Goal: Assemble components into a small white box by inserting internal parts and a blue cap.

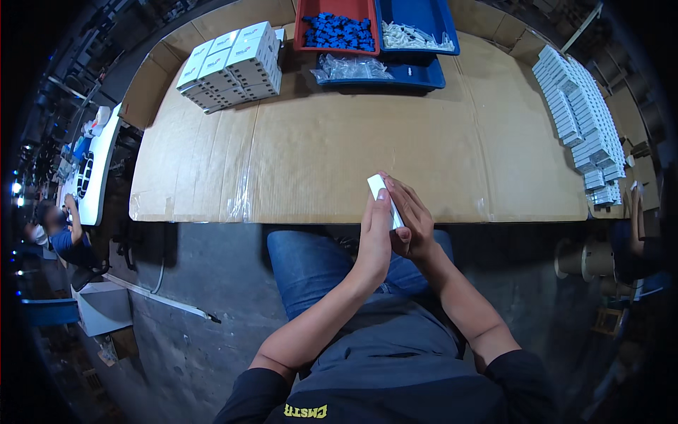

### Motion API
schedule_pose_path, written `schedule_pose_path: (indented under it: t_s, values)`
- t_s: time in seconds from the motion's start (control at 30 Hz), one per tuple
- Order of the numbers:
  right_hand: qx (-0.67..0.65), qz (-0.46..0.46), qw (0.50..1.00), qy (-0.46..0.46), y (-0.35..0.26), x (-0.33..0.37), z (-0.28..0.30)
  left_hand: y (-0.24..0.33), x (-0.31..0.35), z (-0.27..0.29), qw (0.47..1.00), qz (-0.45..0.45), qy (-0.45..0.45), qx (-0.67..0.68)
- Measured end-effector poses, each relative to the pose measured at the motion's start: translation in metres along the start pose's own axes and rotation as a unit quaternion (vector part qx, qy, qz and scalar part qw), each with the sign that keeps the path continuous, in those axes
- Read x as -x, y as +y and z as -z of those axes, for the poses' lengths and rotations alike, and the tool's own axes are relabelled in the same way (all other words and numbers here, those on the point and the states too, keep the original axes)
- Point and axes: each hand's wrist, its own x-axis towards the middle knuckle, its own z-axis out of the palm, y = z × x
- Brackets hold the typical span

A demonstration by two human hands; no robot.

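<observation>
One white piece, three bins

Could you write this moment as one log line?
left hand: holding white piece | right hand: holding same piece | at: near edge of cardboard surface | beyond: red bin, blue parts inside

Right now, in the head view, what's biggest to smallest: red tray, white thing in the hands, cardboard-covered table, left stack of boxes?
1. Cardboard-covered table
2. Left stack of boxes
3. Red tray, cut off above
4. White thing, partly covered
</observation>
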Motion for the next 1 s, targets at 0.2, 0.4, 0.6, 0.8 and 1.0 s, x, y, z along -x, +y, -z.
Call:
schedule_pose_path:
  t_s: [0.2,0.4,0.6,0.8,1.0]
  values:
    - [-0.008,0.002,1.0,0.002,-0.004,0.005,0.001,0.003,0.008,-0.007,1.0,-0.014,0.005,0.007]
    - [-0.053,-0.031,0.998,-0.01,-0.019,-0.004,0.01,0.007,0.016,0.002,0.997,0.043,-0.021,0.056]
    - [-0.128,-0.191,0.972,-0.051,-0.05,-0.012,0.028,0.024,0.019,0.01,0.975,-0.176,-0.081,-0.108]
    - [-0.055,-0.122,0.99,-0.048,-0.07,-0.004,0.027,0.024,0.03,0.012,0.946,-0.249,-0.117,-0.169]
    - [-0.021,-0.09,0.995,-0.044,-0.069,-0.007,0.025,0.018,0.028,0.015,0.932,-0.286,-0.107,-0.194]
